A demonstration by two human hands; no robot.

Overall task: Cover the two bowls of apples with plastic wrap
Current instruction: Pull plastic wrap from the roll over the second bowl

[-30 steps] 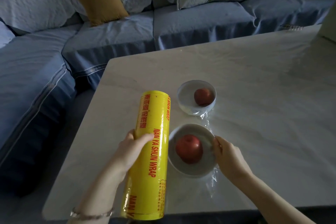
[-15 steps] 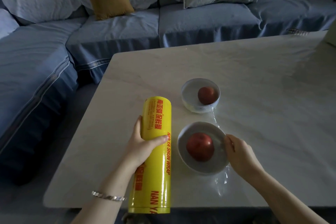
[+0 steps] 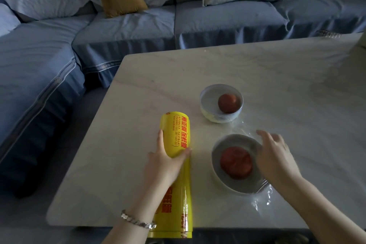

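The left hand [image 3: 166, 162] is holding the yellow roll [image 3: 176, 134]. Its thumb is lying on one side of the roll and its fingers are curling round the other side. The roll is lying long-ways on the table [image 3: 277, 77], just left of the near bowl [image 3: 216, 176], and its near end is poking over the table edge.

The right hand [image 3: 275, 156] is hanging over the right side of the near bowl. Its fingers are spreading apart and holding nothing. The hand is a bit blurry, so I cannot tell if it is touching the rim or just floating above it.

The near apple [image 3: 235, 162] is sitting in the near bowl. A thin sheet of wrap [image 3: 263, 188] seems to be lying over this bowl, and it is crinkling and shining on the table at the bowl's right side. So this bowl is looking nearly done. I think the hand is getting ready to press the loose edges down round the rim.

The far bowl [image 3: 210, 101] is sitting a little way behind, with the far apple [image 3: 227, 103] inside. More shiny wrap is lying on the table between the two bowls. I cannot tell if the far bowl is covered too. If it is not, a fresh piece is needing to come off the roll
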